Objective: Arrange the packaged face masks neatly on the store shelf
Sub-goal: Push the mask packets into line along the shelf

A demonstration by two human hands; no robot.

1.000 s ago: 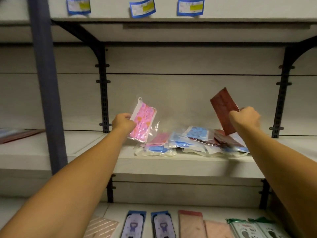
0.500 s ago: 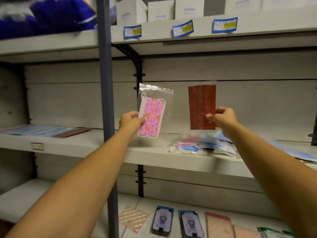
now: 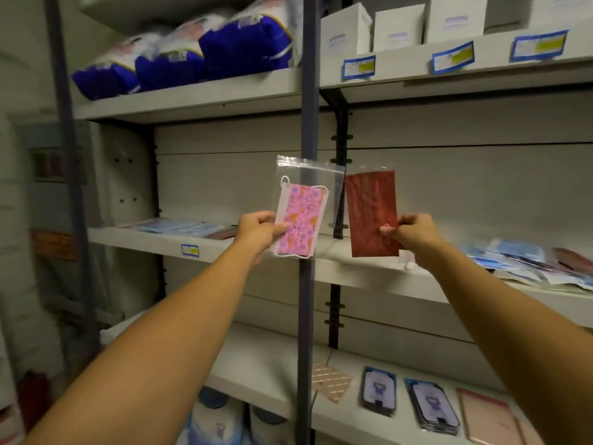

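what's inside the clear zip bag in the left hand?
The clear zip bag holds a pink patterned mask with white ear loops. The left hand covers its lower left edge; anything behind the mask is hidden.

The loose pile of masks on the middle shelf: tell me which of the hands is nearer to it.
Right. The right hand holds the red mask pack just left of the pile; the left hand, gripping the pink mask pack, is farther left.

Upright bagged pink mask, red mask
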